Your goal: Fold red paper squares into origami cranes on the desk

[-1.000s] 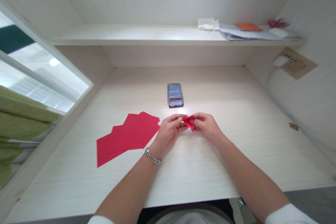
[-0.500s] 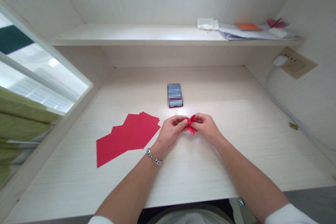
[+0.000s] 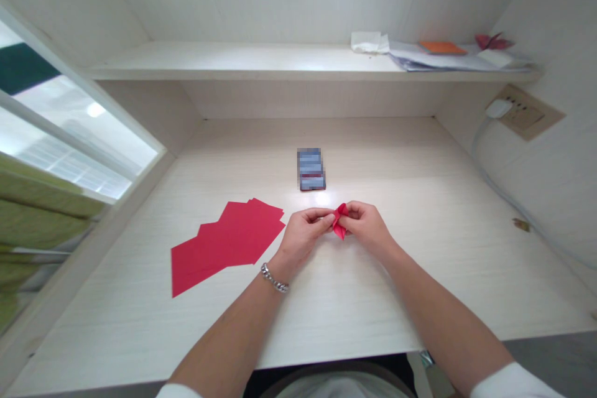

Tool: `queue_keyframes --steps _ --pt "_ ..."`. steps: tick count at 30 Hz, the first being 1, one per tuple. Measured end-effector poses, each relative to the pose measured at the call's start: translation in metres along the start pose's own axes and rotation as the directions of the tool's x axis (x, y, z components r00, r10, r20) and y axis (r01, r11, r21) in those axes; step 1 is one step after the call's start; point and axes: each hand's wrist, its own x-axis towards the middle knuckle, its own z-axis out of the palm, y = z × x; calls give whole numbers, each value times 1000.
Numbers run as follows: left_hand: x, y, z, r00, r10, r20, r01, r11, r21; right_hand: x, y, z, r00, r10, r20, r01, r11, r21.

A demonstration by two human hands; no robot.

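Several red paper sheets (image 3: 228,239) lie fanned on the desk (image 3: 420,261), left of centre. Just right of them, the left hand (image 3: 303,236), w/ a chain bracelet (image 3: 274,278) at the wrist, pinches the left side of a small folded red paper (image 3: 339,222) btwn thumb & fingertips. That piece sits btwn the two hands near mid-desk; can't tell if it touches the surface. Its long axis runs roughly away from the person, one point toward them. The right hand (image 3: 368,227) is closed on the opposite side; both hands are equally near. Beyond them a phone (image 3: 311,169) lies flat. Upper right, a shelf (image 3: 233,61) carries loose papers (image 3: 438,61) & an orange pad (image 3: 441,47). Far right, a wall socket (image 3: 525,113) w/ a white plug (image 3: 497,108).
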Motion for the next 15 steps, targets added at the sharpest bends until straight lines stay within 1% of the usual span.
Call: queue_keyframes --steps 3,7,10,13,15 --pt "0 0 -2 1000 14 10 -14 1000 20 -1 -1 0 1000 -30 -2 30 998 -52" --pt "0 2 -2 1000 -6 17 5 999 48 -3 -2 1 999 -52 -2 51 995 -81" --pt "-1 3 -1 1000 -14 0 14 997 81 -2 -2 1 999 -13 29 13 1000 -4" --pt "-1 4 0 999 -35 0 35 998 61 -1 -3 1 997 38 71 -44 995 93" --pt "-1 4 0 999 -50 1 49 998 46 -2 -4 1 995 61 82 -70 990 123"
